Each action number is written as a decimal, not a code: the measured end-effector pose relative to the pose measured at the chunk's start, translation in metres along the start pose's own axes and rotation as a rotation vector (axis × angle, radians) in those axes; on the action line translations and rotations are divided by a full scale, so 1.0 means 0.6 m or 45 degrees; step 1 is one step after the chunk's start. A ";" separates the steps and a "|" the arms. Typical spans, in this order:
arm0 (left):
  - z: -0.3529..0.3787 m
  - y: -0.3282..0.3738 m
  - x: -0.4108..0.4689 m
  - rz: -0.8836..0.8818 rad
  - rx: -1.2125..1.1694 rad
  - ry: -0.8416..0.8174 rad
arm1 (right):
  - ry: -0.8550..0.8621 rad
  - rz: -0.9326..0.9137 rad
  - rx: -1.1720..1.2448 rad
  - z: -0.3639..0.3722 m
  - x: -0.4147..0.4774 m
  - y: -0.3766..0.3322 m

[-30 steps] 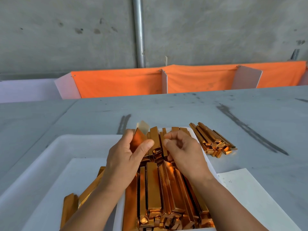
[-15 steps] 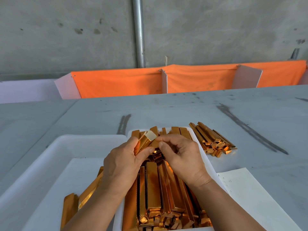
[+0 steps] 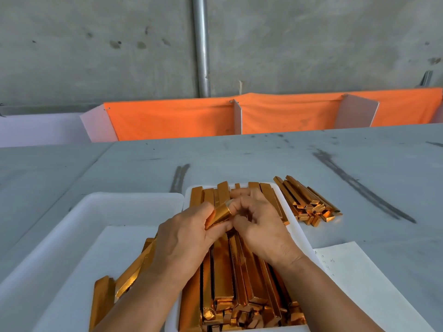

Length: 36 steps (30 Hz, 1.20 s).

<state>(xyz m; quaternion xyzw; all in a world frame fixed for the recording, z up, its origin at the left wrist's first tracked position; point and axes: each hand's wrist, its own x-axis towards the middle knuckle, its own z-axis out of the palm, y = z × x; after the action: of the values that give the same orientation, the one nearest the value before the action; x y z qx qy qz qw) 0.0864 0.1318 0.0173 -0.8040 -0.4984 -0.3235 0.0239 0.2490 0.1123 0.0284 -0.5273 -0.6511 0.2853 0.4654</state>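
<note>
Blanks of gold-faced card [image 3: 134, 274] lie flat and loose in the white left tray [image 3: 72, 212], near the person. Just right of them the left hand [image 3: 184, 238] grips the gold piece [image 3: 219, 215] being folded, thumb and fingers curled round it, and holds it just above the far half of the right tray [image 3: 294, 225]. The right hand [image 3: 261, 226] meets it there, fingers bent inward and pinching the piece's far end, as if tucking in a flap. I judge the piece to be very light, thin and springy: it bows between the fingers rather than lying flat, and its mirror foil is likely slick and quick to show a crease or dent. It is best taken at the edges and along the folds, fingertips close to the end being closed, not squeezed across the hollow middle, which would crush. Below the hands the right tray is packed with long boxes [image 3: 230, 279] lying lengthways, and further right a smaller pile [image 3: 306, 202] of them rests on the grey worktop [image 3: 263, 159]. No brand, label or print shows on any gold surface. At the near right a sheet of paper [image 3: 364, 283] carries a few handwritten marks, probably figures, too small to read.
</note>
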 end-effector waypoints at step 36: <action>-0.002 0.001 0.000 -0.090 -0.212 -0.007 | 0.130 -0.126 0.178 0.005 0.001 0.007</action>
<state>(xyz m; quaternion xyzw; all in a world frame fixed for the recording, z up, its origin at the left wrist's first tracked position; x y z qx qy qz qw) 0.0864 0.1308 0.0185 -0.7858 -0.4981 -0.3624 -0.0557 0.2479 0.1142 0.0236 -0.4748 -0.6302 0.2795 0.5471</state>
